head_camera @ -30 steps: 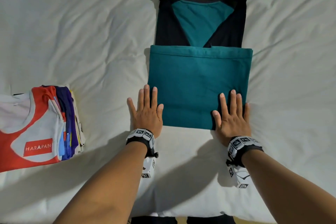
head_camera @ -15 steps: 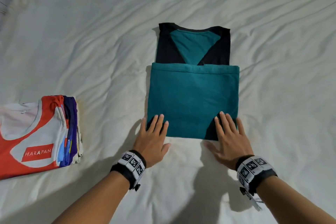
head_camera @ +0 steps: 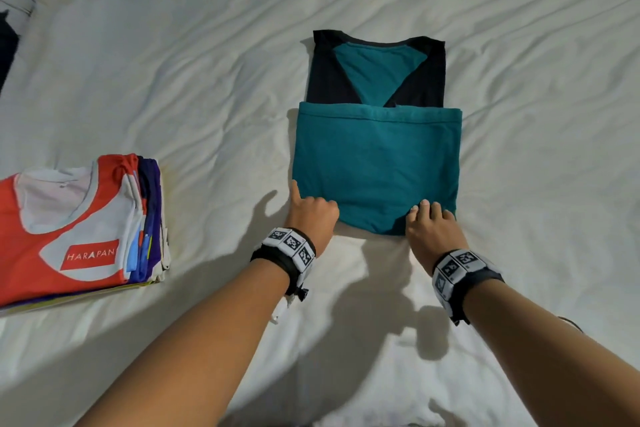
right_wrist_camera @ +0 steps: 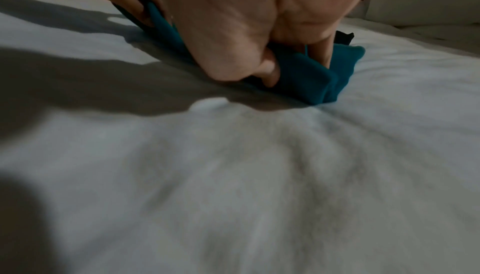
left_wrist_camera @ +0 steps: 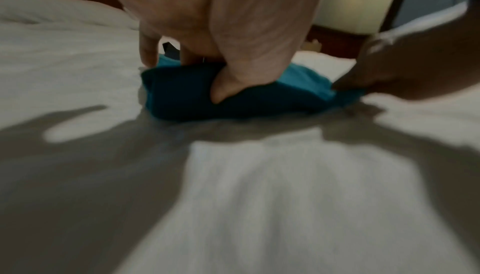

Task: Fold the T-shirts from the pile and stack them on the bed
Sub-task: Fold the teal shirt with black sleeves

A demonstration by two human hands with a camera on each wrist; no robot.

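1. Your left hand [head_camera: 313, 215] and right hand [head_camera: 431, 224] each pinch the near folded edge of the teal-and-black cotton T-shirt [head_camera: 377, 163].
2. It lies half-folded on the white bed sheet [head_camera: 207, 80], well right of the folded shirt stack [head_camera: 79, 229].

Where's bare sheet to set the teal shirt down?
Bare sheet lies between the folded stack and the teal shirt, also right of it. Crowded at its near edge: left hand and right hand grip there.
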